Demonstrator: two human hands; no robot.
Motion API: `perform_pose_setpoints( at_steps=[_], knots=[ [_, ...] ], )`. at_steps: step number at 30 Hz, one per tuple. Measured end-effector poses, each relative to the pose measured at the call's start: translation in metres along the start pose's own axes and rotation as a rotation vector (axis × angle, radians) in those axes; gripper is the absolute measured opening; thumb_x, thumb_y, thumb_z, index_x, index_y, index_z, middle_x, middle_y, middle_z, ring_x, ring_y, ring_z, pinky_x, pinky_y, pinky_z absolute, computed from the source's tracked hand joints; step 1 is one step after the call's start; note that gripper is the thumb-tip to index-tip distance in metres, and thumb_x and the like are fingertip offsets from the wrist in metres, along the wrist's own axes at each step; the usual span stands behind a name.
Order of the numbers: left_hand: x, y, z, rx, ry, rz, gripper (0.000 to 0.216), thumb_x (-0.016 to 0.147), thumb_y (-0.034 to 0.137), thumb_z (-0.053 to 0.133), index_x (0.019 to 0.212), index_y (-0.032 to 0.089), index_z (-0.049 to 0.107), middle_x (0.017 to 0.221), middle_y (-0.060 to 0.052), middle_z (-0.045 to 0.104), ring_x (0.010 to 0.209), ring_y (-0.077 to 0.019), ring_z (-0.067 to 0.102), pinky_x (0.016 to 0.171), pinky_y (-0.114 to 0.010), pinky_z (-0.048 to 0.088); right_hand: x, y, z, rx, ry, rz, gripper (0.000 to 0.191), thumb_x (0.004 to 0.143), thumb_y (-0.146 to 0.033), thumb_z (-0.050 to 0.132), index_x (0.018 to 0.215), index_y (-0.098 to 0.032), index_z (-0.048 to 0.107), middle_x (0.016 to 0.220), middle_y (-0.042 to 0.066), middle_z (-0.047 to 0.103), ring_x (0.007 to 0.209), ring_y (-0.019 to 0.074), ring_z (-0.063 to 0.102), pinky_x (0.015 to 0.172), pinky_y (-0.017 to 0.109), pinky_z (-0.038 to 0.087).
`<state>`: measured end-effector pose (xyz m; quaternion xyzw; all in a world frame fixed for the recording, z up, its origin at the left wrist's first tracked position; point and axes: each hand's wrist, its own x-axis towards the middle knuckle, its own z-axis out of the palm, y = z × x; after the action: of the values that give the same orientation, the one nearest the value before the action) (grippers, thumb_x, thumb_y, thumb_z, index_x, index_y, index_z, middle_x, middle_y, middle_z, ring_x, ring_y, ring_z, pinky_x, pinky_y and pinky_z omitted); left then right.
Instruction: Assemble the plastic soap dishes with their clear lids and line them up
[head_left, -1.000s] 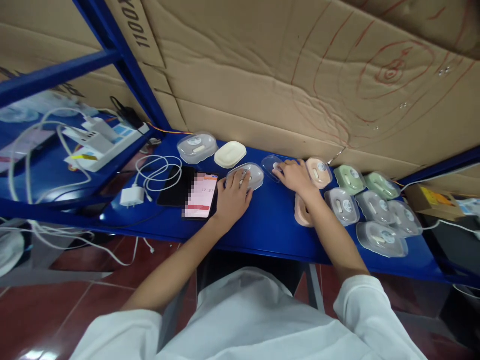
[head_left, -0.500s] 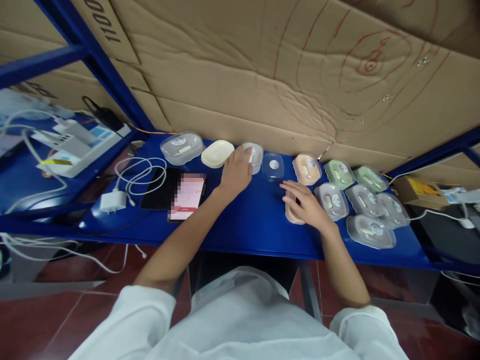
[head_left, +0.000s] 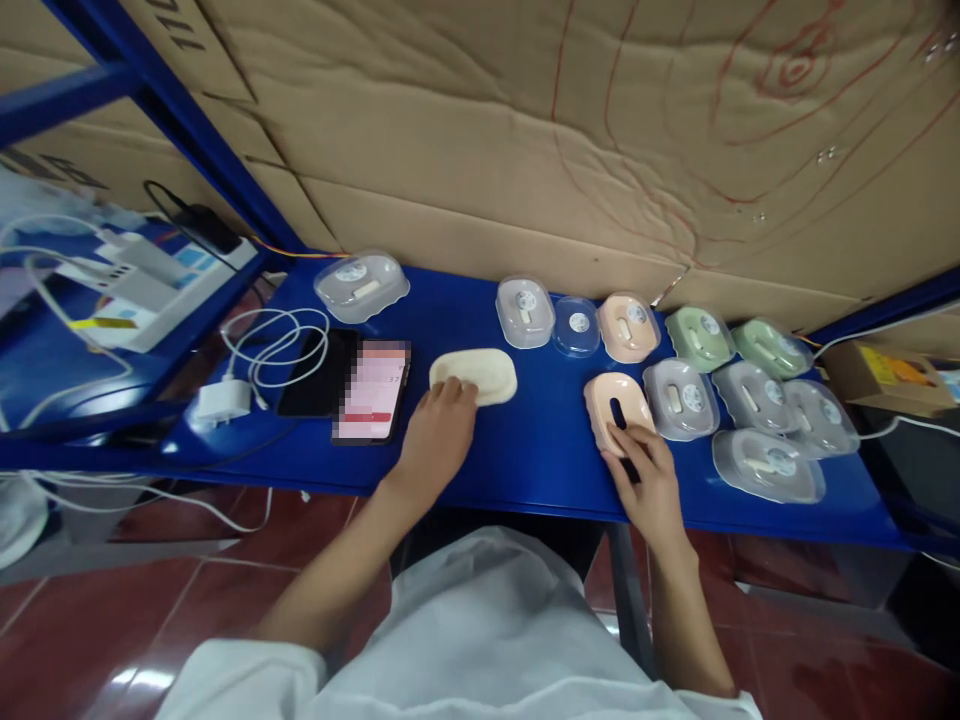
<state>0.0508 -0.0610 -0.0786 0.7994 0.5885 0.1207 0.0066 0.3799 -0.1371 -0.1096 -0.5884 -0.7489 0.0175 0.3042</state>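
Note:
My left hand (head_left: 440, 428) has its fingers curled over the near edge of a cream oval dish (head_left: 491, 372), gripping it just above the blue table. My right hand (head_left: 651, 482) pinches the near side of a peach soap box base (head_left: 609, 392) with a dark slot in its middle. No lid covers that base. Beside it stands a clear-lidded grey soap box (head_left: 681, 400). Behind are a grey soap box (head_left: 525, 312), a loose clear lid (head_left: 576, 327) with a round label, and a peach soap box (head_left: 628, 328) with its lid on.
Green soap boxes (head_left: 700, 338) and several grey ones (head_left: 769, 466) cluster at the right. Another grey box (head_left: 363, 287) stands at the back left. A phone (head_left: 373, 392), a white charger (head_left: 223, 400) and its cable lie left. Cardboard (head_left: 420, 130) walls off the back.
My left hand has come back toward me, bringing the cream dish from the back row to mid-table. My right hand has shifted nearer and right, onto the peach base's near side.

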Motion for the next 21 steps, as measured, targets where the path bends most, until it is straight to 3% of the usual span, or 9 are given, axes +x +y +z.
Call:
perform_pose_setpoints(
  at_steps=[2, 4, 8, 12, 15, 18, 21],
  knots=[
    [-0.026, 0.012, 0.002, -0.076, 0.015, 0.124, 0.023, 0.106, 0.017, 0.048, 0.113, 0.019, 0.070, 0.113, -0.014, 0.072, 0.105, -0.0299, 0.072, 0.093, -0.045, 0.063, 0.002, -0.002, -0.002, 0.057, -0.025, -0.016, 0.048, 0.108, -0.035, 0.053, 0.156, -0.042, 0.057, 0.135, 0.009, 0.071, 0.138, 0.0384, 0.062, 0.123, 0.073, 0.041],
    [-0.043, 0.022, 0.005, -0.147, 0.054, 0.240, 0.025, 0.107, 0.019, 0.053, 0.126, 0.021, 0.069, 0.124, -0.014, 0.072, 0.115, -0.0287, 0.071, 0.100, -0.044, 0.062, 0.005, -0.011, -0.001, 0.098, -0.075, -0.040, 0.050, 0.109, -0.034, 0.051, 0.158, -0.044, 0.054, 0.141, 0.006, 0.071, 0.145, 0.0384, 0.058, 0.126, 0.077, 0.033],
    [-0.054, 0.024, 0.011, -0.128, 0.208, 0.322, 0.047, 0.106, 0.028, 0.063, 0.153, 0.029, 0.057, 0.157, -0.018, 0.058, 0.145, -0.0348, 0.059, 0.116, -0.054, 0.053, 0.012, -0.045, 0.012, 0.179, -0.240, -0.207, 0.055, 0.110, -0.025, 0.047, 0.163, -0.042, 0.048, 0.153, 0.003, 0.066, 0.153, 0.0315, 0.052, 0.128, 0.068, 0.042],
    [-0.052, 0.012, 0.017, -0.128, 0.157, 0.393, 0.038, 0.109, 0.031, 0.060, 0.146, 0.026, 0.064, 0.158, -0.015, 0.061, 0.150, -0.0327, 0.056, 0.121, -0.053, 0.048, 0.022, -0.063, 0.020, 0.203, -0.366, -0.383, 0.057, 0.111, -0.020, 0.042, 0.166, -0.032, 0.045, 0.160, 0.005, 0.060, 0.158, 0.0256, 0.047, 0.130, 0.057, 0.046],
    [-0.052, 0.005, 0.020, -0.158, 0.125, 0.394, 0.034, 0.110, 0.031, 0.056, 0.141, 0.022, 0.068, 0.155, -0.014, 0.064, 0.149, -0.0310, 0.057, 0.117, -0.049, 0.052, 0.051, -0.049, 0.016, 0.196, -0.367, -0.453, 0.050, 0.112, -0.028, 0.045, 0.162, -0.032, 0.052, 0.156, 0.005, 0.064, 0.154, 0.0250, 0.052, 0.128, 0.054, 0.047],
    [-0.053, 0.006, 0.018, -0.179, 0.103, 0.361, 0.034, 0.110, 0.031, 0.056, 0.141, 0.021, 0.067, 0.157, -0.015, 0.063, 0.151, -0.0317, 0.055, 0.117, -0.050, 0.051, 0.098, -0.027, 0.018, 0.122, -0.268, -0.345, 0.047, 0.114, -0.036, 0.042, 0.160, -0.030, 0.054, 0.160, 0.006, 0.061, 0.153, 0.0260, 0.052, 0.130, 0.054, 0.044],
    [-0.055, 0.009, 0.015, -0.218, 0.093, 0.310, 0.032, 0.109, 0.030, 0.059, 0.138, 0.021, 0.066, 0.153, -0.016, 0.064, 0.150, -0.0325, 0.055, 0.116, -0.050, 0.052, 0.133, -0.016, 0.034, -0.040, -0.240, -0.175, 0.059, 0.113, -0.048, 0.040, 0.163, -0.018, 0.047, 0.167, 0.016, 0.050, 0.158, 0.0340, 0.043, 0.130, 0.059, 0.038]
  ],
)
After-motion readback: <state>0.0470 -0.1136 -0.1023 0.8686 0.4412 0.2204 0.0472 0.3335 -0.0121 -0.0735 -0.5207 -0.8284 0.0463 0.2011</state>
